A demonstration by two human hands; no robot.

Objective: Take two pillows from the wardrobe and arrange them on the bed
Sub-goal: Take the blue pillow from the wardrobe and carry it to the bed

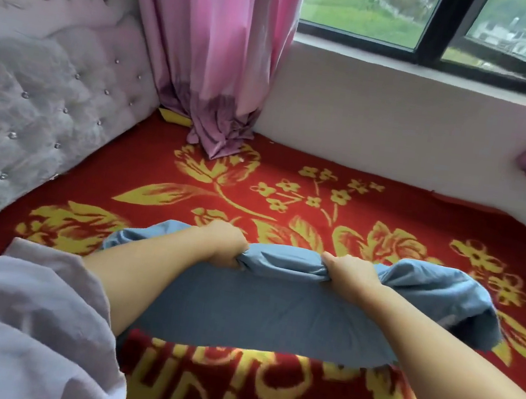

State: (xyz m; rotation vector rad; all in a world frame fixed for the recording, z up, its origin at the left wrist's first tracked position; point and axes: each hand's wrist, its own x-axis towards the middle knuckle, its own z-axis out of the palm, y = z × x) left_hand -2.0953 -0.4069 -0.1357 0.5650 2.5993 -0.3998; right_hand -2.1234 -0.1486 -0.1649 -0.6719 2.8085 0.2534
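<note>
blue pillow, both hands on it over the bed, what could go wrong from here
1. Both the left hand and the right hand bunch only the far edge of the blue pillow, so it may land creased or folded.
2. The pink curtain trails onto the red blanket near the headboard and might get pinned.

A tufted pale headboard (49, 101) stands left, pink curtain (215, 50) beside a dark-framed window (444, 52) showing daylight.
</note>
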